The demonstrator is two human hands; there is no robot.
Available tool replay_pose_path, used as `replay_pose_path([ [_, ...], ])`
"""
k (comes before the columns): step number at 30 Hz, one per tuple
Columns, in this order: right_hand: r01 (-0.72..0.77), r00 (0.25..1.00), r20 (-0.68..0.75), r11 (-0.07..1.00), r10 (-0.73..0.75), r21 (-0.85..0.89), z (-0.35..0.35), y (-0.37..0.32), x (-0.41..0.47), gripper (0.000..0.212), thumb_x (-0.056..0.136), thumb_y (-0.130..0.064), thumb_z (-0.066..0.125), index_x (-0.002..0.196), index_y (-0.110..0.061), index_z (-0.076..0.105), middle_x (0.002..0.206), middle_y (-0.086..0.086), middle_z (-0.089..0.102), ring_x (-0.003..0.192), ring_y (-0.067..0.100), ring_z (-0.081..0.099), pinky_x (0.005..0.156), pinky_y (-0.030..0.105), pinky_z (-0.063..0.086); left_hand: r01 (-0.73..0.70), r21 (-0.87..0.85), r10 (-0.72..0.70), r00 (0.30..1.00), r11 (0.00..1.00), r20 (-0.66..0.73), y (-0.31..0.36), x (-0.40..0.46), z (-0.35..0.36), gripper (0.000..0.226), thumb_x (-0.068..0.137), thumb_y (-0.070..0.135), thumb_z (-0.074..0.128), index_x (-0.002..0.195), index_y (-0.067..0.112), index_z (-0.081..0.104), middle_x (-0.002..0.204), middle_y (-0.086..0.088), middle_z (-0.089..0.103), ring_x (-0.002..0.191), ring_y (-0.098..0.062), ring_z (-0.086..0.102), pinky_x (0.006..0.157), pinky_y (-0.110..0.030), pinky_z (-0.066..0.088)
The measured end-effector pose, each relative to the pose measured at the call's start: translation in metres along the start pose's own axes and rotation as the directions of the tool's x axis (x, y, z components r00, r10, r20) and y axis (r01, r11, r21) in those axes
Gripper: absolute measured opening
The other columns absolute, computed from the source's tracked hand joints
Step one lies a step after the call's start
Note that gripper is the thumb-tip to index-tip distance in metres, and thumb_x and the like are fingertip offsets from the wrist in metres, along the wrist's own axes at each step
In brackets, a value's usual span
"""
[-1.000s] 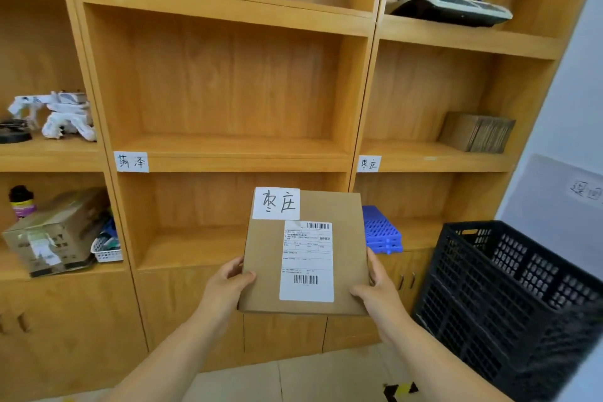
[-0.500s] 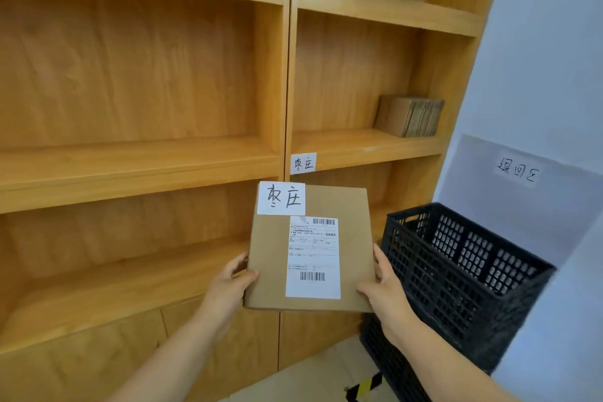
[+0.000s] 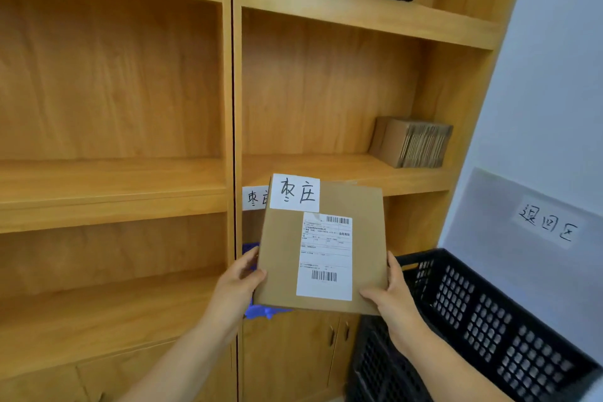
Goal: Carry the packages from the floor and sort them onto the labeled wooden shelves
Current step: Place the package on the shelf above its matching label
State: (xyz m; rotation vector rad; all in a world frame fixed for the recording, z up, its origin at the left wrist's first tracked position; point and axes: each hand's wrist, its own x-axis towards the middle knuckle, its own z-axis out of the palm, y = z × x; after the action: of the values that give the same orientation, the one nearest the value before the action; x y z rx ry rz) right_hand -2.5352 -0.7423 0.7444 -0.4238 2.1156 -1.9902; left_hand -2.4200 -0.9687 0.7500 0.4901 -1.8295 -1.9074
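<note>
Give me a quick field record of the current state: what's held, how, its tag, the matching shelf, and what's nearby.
held: package, flat brown cardboard, upright, label facing camera
grip: left hand on its left edge, right hand on its lower right edge
tag: white slip at top left, handwritten 枣庄
shelf label: on the right bay's shelf edge, partly hidden by the package; visible part looks like the same writing
shelf: holds a cardboard stack at the right end, otherwise bare
crate: black, to the right
wall sign: 退回区
</note>
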Motion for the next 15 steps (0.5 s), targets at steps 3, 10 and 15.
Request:
replay_pose_path([
  [3,0.030,0.999,0.012,1.000,-0.030,0.004,-0.008,-0.001,0.031,0.089,0.079,0.007,0.062,0.147,-0.034,0.020,0.133,-0.006,0.048,0.114,0.010,0.049,0.079,0.025,0.048,-0.018,0.024,0.018,1.000,1.000,-0.022,-0.003,0.018,0.017,0.053,0.091,0.002,0.049,0.137,0.027,0.042,0.122,0.010,0.056,0.098,0.007,0.053,0.069,-0.011,0.046],
  [10,0.170,0.985,0.028,0.985,-0.170,-0.016,0.000,-0.028,0.108,0.095,0.076,0.005,0.067,0.146,-0.036,0.018,0.133,-0.010,0.043,0.120,0.011,0.044,0.090,0.028,0.043,-0.150,0.125,0.157,0.987,0.981,-0.045,0.014,0.073,0.034,0.073,0.082,-0.007,0.055,0.134,0.041,0.036,0.119,0.023,0.054,0.106,0.006,0.052,0.076,-0.008,0.043],
  [15,0.214,0.977,0.015,0.976,-0.214,-0.026,0.011,-0.053,0.162,0.094,0.079,-0.002,0.068,0.146,-0.039,0.014,0.136,-0.012,0.035,0.126,0.015,0.041,0.101,0.040,0.043,-0.245,0.245,0.258,0.966,0.938,-0.023,0.032,0.121,0.037,0.090,0.077,-0.002,0.065,0.140,0.045,0.021,0.123,0.030,0.043,0.116,0.001,0.044,0.096,-0.021,0.039],
])
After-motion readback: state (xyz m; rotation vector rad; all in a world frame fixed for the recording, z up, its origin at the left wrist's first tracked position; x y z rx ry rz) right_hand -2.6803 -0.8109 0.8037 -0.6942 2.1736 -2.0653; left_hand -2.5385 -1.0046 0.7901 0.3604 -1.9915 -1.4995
